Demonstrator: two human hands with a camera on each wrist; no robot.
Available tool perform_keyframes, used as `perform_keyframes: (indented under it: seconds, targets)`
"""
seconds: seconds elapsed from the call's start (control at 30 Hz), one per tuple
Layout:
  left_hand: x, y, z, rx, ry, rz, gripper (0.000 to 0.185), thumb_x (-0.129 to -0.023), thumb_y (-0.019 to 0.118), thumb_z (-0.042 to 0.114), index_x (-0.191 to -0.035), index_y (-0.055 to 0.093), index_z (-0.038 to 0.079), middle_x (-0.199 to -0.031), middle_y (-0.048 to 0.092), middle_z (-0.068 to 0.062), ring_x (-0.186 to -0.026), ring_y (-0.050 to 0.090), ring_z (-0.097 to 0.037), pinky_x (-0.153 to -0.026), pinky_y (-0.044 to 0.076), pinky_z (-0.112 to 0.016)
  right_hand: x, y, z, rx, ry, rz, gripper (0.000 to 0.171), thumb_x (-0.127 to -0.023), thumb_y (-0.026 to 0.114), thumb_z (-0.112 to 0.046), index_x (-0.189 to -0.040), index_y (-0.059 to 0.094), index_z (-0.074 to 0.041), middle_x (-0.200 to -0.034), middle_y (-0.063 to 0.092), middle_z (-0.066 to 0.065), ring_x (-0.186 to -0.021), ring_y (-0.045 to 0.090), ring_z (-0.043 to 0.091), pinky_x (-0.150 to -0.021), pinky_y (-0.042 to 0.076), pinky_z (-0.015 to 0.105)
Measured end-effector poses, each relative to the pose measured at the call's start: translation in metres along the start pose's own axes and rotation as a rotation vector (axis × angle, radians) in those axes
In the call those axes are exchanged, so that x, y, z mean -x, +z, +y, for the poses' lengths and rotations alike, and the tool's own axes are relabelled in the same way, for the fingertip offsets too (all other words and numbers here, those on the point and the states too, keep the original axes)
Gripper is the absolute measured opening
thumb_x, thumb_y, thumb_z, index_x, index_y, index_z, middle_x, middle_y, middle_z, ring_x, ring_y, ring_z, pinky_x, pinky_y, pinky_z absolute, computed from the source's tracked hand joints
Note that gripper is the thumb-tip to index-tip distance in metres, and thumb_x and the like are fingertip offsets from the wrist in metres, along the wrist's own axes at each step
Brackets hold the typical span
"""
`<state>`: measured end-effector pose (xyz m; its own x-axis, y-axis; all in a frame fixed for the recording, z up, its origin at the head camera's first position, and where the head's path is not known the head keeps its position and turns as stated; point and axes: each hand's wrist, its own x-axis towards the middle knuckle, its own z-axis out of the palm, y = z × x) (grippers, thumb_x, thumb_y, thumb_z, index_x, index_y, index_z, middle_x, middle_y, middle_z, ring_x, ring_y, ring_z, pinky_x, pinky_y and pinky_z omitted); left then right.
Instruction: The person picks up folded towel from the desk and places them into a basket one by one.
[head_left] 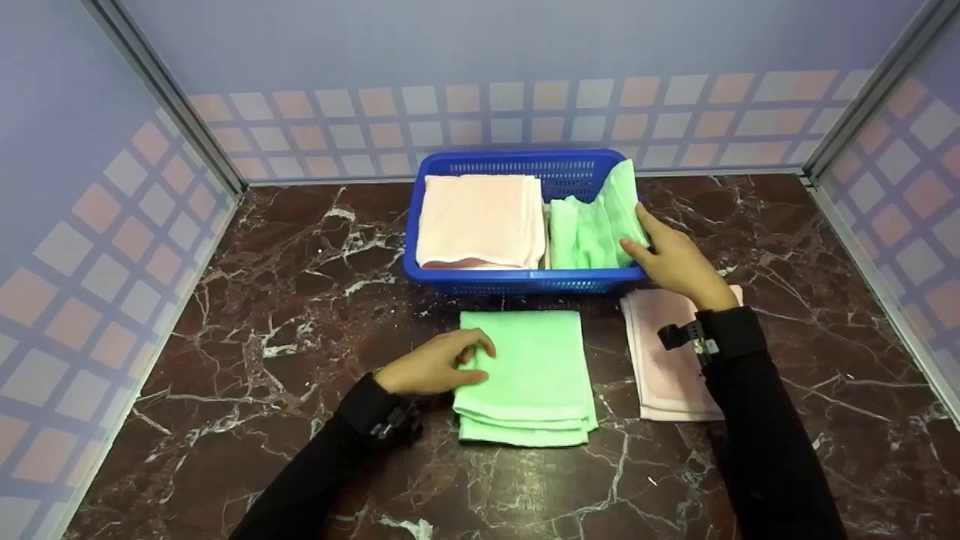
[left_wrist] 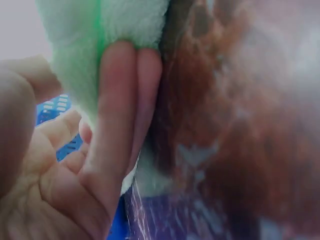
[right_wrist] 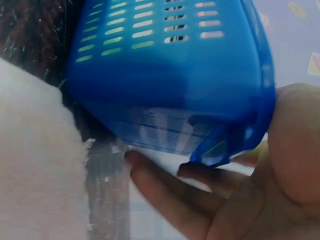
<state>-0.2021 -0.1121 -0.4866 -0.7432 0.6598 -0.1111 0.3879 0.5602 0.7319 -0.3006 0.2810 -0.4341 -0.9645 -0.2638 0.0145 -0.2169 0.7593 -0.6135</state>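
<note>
Towels are seen in two places: a folded green towel is laid near the front middle of the marble table, and its left edge is pinched by the left hand, thumb beneath and fingers curled on top. A blue basket is set at the back edge, with a folded pink towel on its left side and green towels on its right. The basket's right front corner is gripped by the right hand, fingers against the green towels inside. Another pink towel is partly hidden under that forearm
</note>
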Motion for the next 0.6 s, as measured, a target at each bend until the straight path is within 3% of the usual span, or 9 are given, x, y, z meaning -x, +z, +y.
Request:
perform_keyframes:
  seconds: [0.1,0.2,0.27,0.33,0.4,0.47,0.5,0.6]
  targets:
    - [0.004,0.001,0.001,0.035,-0.085,0.076,0.043,-0.099,0.071,0.024,-0.13,0.047,0.006,-0.1,0.046,-0.009,-0.08,0.044,-0.017,-0.073,0.041,-0.031,0.011,0.0,-0.014,0.112,0.015,0.133,0.075,-0.108,0.049,-0.046,-0.164,0.023,-0.004,-0.164,0.032,0.029,-0.146,0.035,0.053,-0.116,0.032,0.069]
    - [0.007,0.001,0.004,0.054,-0.182,0.155,0.057,-0.095,0.077,0.029,-0.127,0.036,0.005,-0.099,0.044,-0.01,-0.075,0.042,-0.02,-0.07,0.037,-0.035,0.028,0.003,-0.028,0.145,-0.027,0.346,0.063,-0.104,0.061,-0.034,-0.154,0.044,0.0,-0.146,0.05,0.032,-0.13,0.049,0.054,-0.102,0.043,0.069]
    - [0.008,0.002,0.006,0.043,-0.231,0.195,0.064,-0.092,0.081,0.032,-0.127,0.035,0.004,-0.094,0.048,-0.009,-0.069,0.042,-0.019,-0.068,0.037,-0.035,0.038,0.008,-0.035,0.119,-0.082,0.446,0.051,-0.1,0.067,-0.024,-0.142,0.055,0.002,-0.129,0.057,0.028,-0.115,0.055,0.047,-0.092,0.047,0.061]
    - [0.008,0.004,0.008,0.009,-0.276,0.217,0.068,-0.089,0.083,0.035,-0.13,0.04,0.002,-0.083,0.054,-0.006,-0.061,0.047,-0.017,-0.065,0.04,-0.033,0.047,0.017,-0.039,0.087,-0.149,0.472,0.037,-0.098,0.07,-0.017,-0.126,0.062,0.005,-0.112,0.062,0.023,-0.1,0.058,0.038,-0.083,0.049,0.049]
    - [0.008,0.007,0.009,-0.046,-0.315,0.227,0.072,-0.087,0.084,0.038,-0.133,0.045,-0.001,-0.078,0.06,-0.004,-0.058,0.052,-0.016,-0.064,0.047,-0.033,0.058,0.031,-0.041,0.069,-0.17,0.392,0.026,-0.097,0.071,-0.016,-0.115,0.065,0.003,-0.099,0.064,0.016,-0.087,0.06,0.029,-0.076,0.05,0.04]
    - [0.007,0.009,0.01,-0.105,-0.341,0.234,0.079,-0.085,0.085,0.041,-0.135,0.049,-0.008,-0.076,0.063,-0.004,-0.061,0.059,-0.017,-0.068,0.054,-0.037,0.069,0.047,-0.041,0.058,-0.154,0.233,0.028,-0.097,0.071,-0.02,-0.114,0.065,0.002,-0.094,0.067,0.013,-0.079,0.063,0.025,-0.072,0.054,0.037]
    - [0.007,0.01,0.011,-0.124,-0.346,0.232,0.079,-0.085,0.085,0.043,-0.134,0.051,-0.009,-0.077,0.064,-0.004,-0.063,0.061,-0.017,-0.069,0.056,-0.038,0.075,0.056,-0.042,0.069,-0.136,0.147,0.034,-0.097,0.072,-0.024,-0.118,0.064,0.002,-0.094,0.069,0.013,-0.078,0.064,0.025,-0.07,0.056,0.038]
    - [0.006,0.012,0.012,-0.151,-0.334,0.221,0.069,-0.087,0.083,0.042,-0.13,0.059,-0.006,-0.082,0.067,-0.006,-0.068,0.063,-0.019,-0.075,0.059,-0.043,0.085,0.081,-0.044,0.127,-0.086,-0.066,0.069,-0.094,0.075,-0.039,-0.139,0.053,0.007,-0.114,0.069,0.026,-0.096,0.069,0.039,-0.084,0.06,0.053]
